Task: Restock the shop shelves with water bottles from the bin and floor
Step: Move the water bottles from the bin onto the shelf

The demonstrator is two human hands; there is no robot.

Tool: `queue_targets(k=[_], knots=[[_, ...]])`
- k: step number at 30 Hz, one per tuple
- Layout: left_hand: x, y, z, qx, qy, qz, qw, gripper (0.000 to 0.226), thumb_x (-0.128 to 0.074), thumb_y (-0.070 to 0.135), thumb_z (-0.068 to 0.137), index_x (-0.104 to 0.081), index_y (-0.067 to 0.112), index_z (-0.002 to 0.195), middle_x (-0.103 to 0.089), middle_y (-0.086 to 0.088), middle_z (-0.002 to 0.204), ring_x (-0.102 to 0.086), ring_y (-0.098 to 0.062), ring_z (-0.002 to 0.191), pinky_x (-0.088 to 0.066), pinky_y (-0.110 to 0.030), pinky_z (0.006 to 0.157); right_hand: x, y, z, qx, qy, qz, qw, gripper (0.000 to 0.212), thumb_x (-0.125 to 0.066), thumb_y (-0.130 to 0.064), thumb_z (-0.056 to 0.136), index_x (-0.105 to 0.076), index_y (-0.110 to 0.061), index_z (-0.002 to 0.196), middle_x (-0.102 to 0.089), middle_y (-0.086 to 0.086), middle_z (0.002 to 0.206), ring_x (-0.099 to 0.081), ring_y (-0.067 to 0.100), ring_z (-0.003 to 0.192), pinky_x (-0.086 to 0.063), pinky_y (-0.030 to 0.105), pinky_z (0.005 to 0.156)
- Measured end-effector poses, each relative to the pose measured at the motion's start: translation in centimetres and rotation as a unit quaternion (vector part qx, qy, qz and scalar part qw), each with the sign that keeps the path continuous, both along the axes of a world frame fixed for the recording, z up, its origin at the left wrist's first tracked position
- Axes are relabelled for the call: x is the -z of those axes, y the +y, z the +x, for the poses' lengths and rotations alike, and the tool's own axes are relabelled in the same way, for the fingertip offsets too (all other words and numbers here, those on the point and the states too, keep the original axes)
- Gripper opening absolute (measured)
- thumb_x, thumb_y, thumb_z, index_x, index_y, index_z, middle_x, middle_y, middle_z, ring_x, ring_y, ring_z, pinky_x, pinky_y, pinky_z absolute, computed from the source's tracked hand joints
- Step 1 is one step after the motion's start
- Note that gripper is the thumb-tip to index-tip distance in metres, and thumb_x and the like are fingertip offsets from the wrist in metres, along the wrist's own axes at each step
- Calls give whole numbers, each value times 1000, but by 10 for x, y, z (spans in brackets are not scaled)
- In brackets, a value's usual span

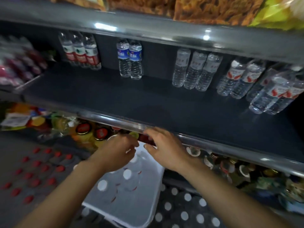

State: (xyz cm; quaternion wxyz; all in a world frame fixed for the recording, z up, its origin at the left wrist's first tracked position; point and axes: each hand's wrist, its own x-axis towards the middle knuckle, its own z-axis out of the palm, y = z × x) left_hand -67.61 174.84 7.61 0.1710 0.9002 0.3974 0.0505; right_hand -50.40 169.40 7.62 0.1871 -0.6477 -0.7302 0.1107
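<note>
**over the bin, both hands empty: knock-over risks on the reach**

over the clear plastic bin (148,204) on the floor, the left hand (115,152) and right hand (166,150) hang close together, just below the front rail of the dark shelf (115,96). fingers on both look loosely curled and i see no bottle in either one; motion blur makes the fingertips hard to read.

where the stock is:
- white-capped water bottles (127,174) upright in the bin
- red-capped bottles (36,170) on the floor to the left
- more white caps (184,206) on the floor to the right
- the shelf holds small groups at the back, with red-label bottles (82,51), blue-label bottles (130,58) and plain clear bottles (194,71); front half is bare

risks, as i judge them:
- the right-hand knuckles sit very near the rail, so a fast lift could clip it
- jars and lids (92,130) on the lower shelf are just behind the hands and easy to nudge
- the pack at far right (276,94) leans, so a bump might topple it
- bin bottles are packed tight, so pulling one may drag its neighbour
</note>
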Motion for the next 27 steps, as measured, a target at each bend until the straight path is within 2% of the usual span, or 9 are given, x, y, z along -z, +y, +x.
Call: queue_targets(k=[5, 10, 13, 16, 20, 27], knots=[[36, -9, -47, -21, 14, -55, 998, 27, -52, 23, 94, -64, 26, 118, -66, 8, 115, -62, -11, 100, -43, -17, 78, 40, -1, -48, -29, 8, -63, 998, 37, -58, -29, 90, -51, -23, 126, -59, 0, 119, -55, 22, 107, -45, 31, 80], [68, -13, -74, -36, 40, -91, 994, 28, -53, 26, 93, -61, 27, 120, -63, 9, 116, -60, -11, 104, -44, -21, 85, 83, 0, -72, -31, -52, -156, 986, 40, -57, -28, 90, -48, -18, 127, -56, 9, 120, -56, 32, 105, -51, 42, 82], [82, -15, -78, -30, 53, -108, 992, 29, -53, 26, 93, -60, 25, 122, -62, 6, 119, -58, -14, 108, -45, -23, 92, 104, 4, -78, -29, -93, -202, 975, 38, -60, -29, 88, -46, -17, 121, -56, 11, 116, -56, 34, 101, -50, 42, 82], [93, -19, -76, -16, 59, -120, 991, 31, -52, 26, 94, -59, 24, 124, -61, 4, 124, -57, -14, 112, -43, -25, 98, 123, 9, -85, -33, -109, -238, 965, 38, -59, -28, 89, -43, -16, 122, -56, 14, 118, -56, 36, 104, -50, 42, 84], [103, -21, -75, -15, 64, -133, 989, 31, -54, 27, 94, -58, 26, 125, -58, 6, 129, -55, -14, 116, -44, -28, 101, 139, 16, -89, -33, -112, -261, 958, 37, -57, -24, 92, -43, -16, 126, -54, 15, 122, -55, 36, 108, -47, 40, 86], [102, -12, -69, -11, 54, -133, 990, 30, -57, 27, 93, -60, 24, 123, -61, 3, 124, -58, -14, 111, -46, -29, 98, 138, 15, -76, -35, -44, -248, 967, 25, -55, -25, 93, -45, -17, 115, -57, 12, 114, -58, 31, 97, -50, 39, 81]])
